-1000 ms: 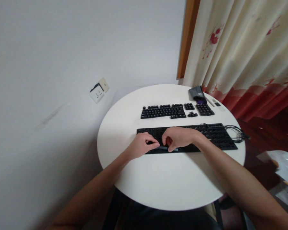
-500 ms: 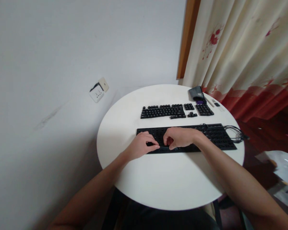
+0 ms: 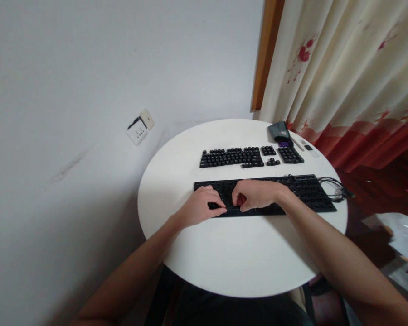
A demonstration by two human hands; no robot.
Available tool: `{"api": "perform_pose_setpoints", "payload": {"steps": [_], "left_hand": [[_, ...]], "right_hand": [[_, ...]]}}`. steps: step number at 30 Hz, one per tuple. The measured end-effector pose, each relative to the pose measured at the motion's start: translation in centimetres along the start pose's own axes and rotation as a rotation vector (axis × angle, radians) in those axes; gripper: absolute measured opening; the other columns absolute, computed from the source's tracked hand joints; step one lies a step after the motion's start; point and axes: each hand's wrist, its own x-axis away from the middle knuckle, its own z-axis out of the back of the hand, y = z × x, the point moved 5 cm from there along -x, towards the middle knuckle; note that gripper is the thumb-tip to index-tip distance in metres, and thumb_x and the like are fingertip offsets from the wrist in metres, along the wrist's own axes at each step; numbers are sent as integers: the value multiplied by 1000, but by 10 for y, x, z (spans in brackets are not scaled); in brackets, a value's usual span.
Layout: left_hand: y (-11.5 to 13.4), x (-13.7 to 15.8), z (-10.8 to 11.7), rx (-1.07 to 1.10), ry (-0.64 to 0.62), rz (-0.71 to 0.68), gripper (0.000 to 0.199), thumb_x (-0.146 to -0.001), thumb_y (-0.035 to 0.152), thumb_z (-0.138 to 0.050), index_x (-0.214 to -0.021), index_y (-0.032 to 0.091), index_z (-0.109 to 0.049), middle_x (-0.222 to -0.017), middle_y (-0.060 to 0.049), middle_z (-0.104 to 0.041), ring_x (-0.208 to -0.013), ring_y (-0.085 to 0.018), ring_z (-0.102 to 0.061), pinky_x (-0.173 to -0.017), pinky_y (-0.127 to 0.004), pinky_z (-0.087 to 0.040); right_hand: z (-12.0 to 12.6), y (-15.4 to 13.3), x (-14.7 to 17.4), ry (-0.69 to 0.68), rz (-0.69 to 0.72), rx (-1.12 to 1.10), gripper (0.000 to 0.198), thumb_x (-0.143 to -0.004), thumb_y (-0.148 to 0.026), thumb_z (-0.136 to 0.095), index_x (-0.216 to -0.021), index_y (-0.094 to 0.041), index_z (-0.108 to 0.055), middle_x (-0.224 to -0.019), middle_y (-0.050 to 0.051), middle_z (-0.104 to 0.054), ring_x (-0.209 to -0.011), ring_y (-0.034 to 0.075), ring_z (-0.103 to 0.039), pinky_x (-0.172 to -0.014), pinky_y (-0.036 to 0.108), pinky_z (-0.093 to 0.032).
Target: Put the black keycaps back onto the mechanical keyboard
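Note:
A black keyboard base [image 3: 309, 194] without most of its keycaps lies across the white table, with both hands over its left half. My left hand [image 3: 204, 204] has thumb and fingertips pinched near the base's front edge. Close beside it, my right hand [image 3: 256, 194] is curled, thumb against the fingers. Between the two sets of fingertips runs a long black keycap [image 3: 233, 208], apparently the space bar, gripped at both ends. The fingers cover most of it, and whether it sits fully on the base is hidden.
Behind the base, loose black keycaps [image 3: 229, 158] lie in keyboard order, with a number-pad block [image 3: 290, 155] to the right. A dark grey pouch [image 3: 279, 131] rests at the back right. A coiled cable [image 3: 336, 190] hangs near the right table edge. The wall [image 3: 88, 113] borders the left side.
Both hands keep the same place and grip on the keyboard. The whole view has shifted very slightly.

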Motion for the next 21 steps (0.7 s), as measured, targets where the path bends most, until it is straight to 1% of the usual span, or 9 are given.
{"api": "perform_pose_setpoints", "payload": {"steps": [5,10,16,21], "left_hand": [[3,0,2,-31,2,-27,12,-86,34,-69,-85,23,-75,-85,-2,-73,-82,-18,-59,-81,-34,-42],[7,1,1,-108,-25,-51,12,-87,32,-67,-83,24,-74,-88,-2,-72,-86,-18,-59,-80,-33,-39],[5,1,-2,-92,-70,-66,16,-89,36,-65,-84,24,-75,-88,-2,-72,-87,-18,-59,-86,-34,-39],[5,1,-3,-93,-95,-66,16,-90,34,-64,-98,27,-76,-87,-2,-68,-86,-17,-58,-82,-32,-38]], "right_hand": [[0,-7,2,22,3,94,20,-68,-12,-66,-86,-18,-71,-77,0,-69,-65,14,-59,-55,22,-38],[0,-13,4,43,-21,194,22,-65,-9,-64,-84,-20,-70,-76,0,-68,-62,13,-55,-52,23,-33],[1,-10,2,48,-56,168,11,-71,-23,-74,-81,-20,-71,-78,1,-69,-66,14,-58,-56,24,-34],[0,-7,1,69,-157,256,15,-69,-27,-79,-79,-21,-69,-79,2,-68,-71,17,-59,-57,25,-32]]}}
